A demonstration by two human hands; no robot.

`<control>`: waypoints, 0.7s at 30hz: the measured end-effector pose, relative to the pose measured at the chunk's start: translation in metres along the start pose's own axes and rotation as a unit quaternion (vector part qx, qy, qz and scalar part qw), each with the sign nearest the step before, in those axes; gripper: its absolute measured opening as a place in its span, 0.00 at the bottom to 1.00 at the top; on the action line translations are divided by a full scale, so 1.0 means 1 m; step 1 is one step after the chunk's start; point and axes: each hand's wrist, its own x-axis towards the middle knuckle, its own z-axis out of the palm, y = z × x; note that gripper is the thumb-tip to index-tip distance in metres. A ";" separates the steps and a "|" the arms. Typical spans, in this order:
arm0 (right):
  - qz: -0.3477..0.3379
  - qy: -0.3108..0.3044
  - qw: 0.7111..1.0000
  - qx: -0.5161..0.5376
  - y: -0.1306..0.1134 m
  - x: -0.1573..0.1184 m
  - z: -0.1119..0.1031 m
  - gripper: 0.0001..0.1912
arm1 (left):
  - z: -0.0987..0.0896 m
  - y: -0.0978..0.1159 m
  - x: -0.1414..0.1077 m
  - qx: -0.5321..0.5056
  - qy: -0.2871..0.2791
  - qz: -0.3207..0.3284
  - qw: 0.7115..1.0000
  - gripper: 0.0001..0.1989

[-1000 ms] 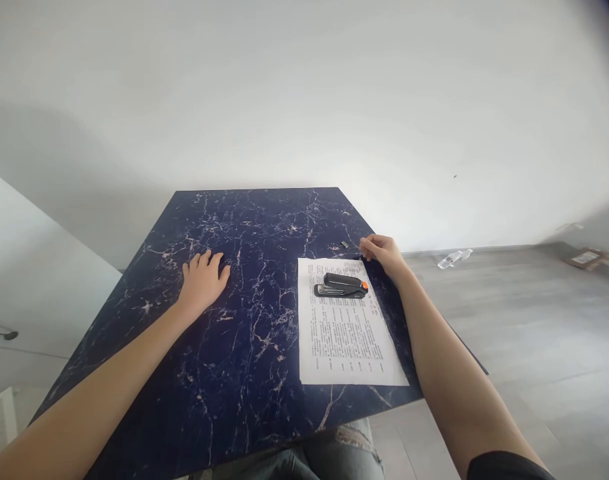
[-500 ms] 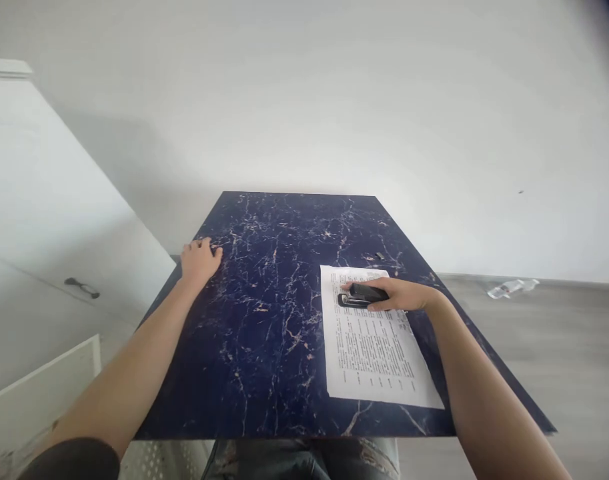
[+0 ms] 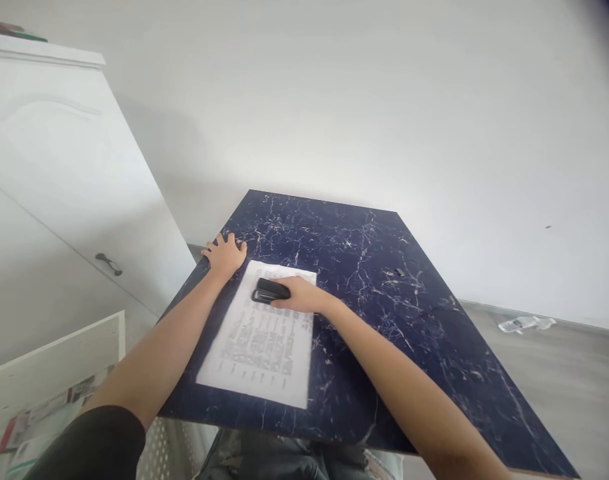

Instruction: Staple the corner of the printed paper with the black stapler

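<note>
A black stapler [image 3: 272,289] is in the grip of my right hand [image 3: 301,295], its nose pointing left. Beneath both lies a printed sheet of paper [image 3: 264,347] on the dark blue marbled table [image 3: 354,313]; whether there is more than one sheet I cannot tell. My left hand [image 3: 225,257] rests with spread fingers on the table's left edge, just beyond the paper's upper left corner, holding nothing. The palm-side fingers of my right hand are partly hidden by the stapler.
A small dark piece [image 3: 399,272] lies on the table's right half. At left stands a white cabinet [image 3: 59,173] with a dark handle, above an open white bin or drawer [image 3: 54,353] holding papers. Clear plastic packaging [image 3: 527,324] is on the floor at right.
My right hand and the stapler have moved left across the table, and the paper has slid left with them. The view has turned slightly; my left hand stays at the left edge.
</note>
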 end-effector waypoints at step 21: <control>0.547 0.126 0.817 -0.132 0.194 -0.175 -0.169 0.20 | 0.000 0.006 0.000 0.025 -0.010 -0.010 1.000 0.33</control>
